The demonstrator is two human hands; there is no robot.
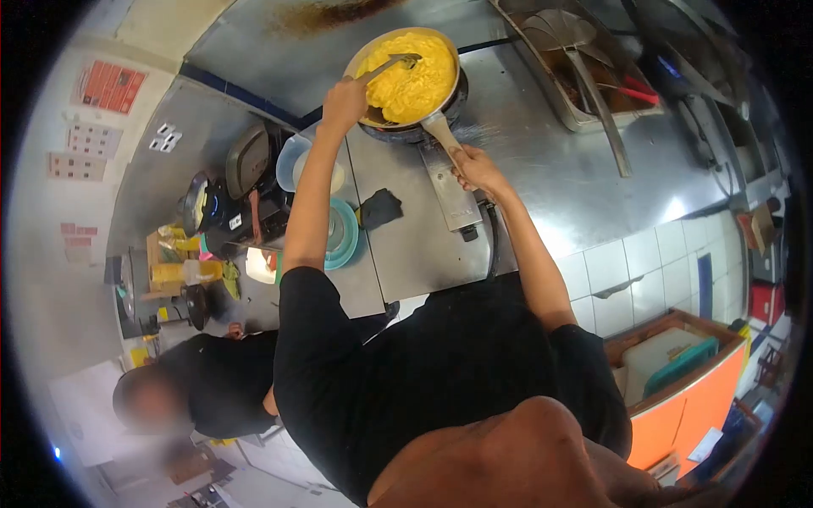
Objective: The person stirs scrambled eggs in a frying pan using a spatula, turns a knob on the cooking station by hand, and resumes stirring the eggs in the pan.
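My left hand (344, 104) is closed around the handle of a spatula (385, 68), whose slotted-looking head rests in yellow scrambled eggs (415, 89). The eggs cover most of a light-coloured frying pan (456, 61). This pan sits over a portable stove (449, 188), on a dark burner. Wrapped round the pan's beige handle is my right hand (480, 168), just above the stove's front part. A black cloth (381, 208) lies on the steel counter (398, 254) below the pan.
A turquoise bowl (349, 241) and a clear plastic tub (292, 157) stand left of my left arm. A metal tray (584, 118) with a strainer (559, 32) and red-handled utensil is at the right. Another person (224, 381) in black works at the lower left, near a second stove (246, 224).
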